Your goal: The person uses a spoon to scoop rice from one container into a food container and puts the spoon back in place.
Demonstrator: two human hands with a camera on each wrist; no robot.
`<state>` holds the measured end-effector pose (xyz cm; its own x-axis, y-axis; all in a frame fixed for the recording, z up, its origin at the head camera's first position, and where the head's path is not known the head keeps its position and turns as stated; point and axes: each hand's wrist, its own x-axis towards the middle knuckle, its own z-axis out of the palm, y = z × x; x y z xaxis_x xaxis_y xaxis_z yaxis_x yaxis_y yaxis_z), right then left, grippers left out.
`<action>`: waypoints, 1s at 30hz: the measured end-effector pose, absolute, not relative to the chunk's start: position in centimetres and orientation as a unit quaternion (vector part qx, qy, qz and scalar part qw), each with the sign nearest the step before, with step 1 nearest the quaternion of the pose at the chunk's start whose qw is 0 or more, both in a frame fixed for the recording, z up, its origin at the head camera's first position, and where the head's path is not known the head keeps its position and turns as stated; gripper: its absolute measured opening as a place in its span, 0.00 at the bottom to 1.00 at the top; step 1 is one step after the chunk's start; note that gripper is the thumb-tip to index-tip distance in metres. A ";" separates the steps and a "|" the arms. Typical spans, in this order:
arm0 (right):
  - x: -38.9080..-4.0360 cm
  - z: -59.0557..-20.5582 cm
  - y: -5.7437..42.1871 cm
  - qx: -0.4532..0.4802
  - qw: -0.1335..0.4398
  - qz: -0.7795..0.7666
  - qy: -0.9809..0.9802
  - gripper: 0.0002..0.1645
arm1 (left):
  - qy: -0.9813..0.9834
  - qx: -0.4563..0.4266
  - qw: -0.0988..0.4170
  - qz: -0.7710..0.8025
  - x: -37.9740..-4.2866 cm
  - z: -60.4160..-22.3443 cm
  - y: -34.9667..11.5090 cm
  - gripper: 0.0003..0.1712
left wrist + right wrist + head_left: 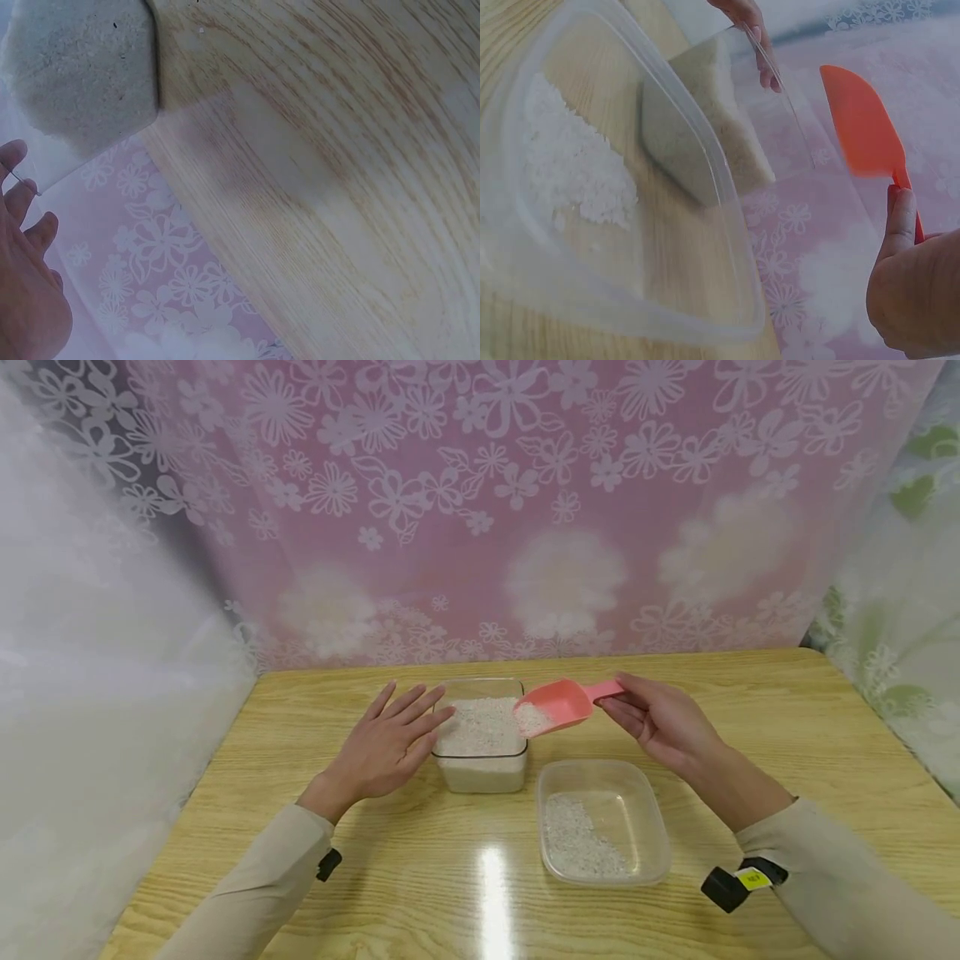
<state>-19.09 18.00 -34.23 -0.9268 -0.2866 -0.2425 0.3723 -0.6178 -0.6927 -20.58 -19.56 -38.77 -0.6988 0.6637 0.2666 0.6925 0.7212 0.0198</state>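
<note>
Scoop [564, 703] in right fingers [627, 717], forearm [817, 860] aslant

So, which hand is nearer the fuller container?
Left. The left hand is at the left side of the fuller container; the right hand is farther, to its right, holding the pink scoop.

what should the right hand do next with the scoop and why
Probably carry the scoop, kept fairly level, over to the clear tub: the right hand already holds it loaded with pale grains, its tip is by the rim of the dark-rimmed container, and the tub's floor is only partly covered.
</note>
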 end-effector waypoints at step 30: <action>-14.2 -39.1 25.6 0.011 0.197 -0.895 0.400 0.19 | -0.921 -0.365 0.114 -0.070 -20.6 -39.0 -19.5 0.28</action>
<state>-14.22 25.60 -39.12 -0.9220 -0.3438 -0.1778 0.3619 -0.6026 -0.7113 -20.61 -19.45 -38.97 -0.7078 0.6566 0.2606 0.6885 0.7238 0.0462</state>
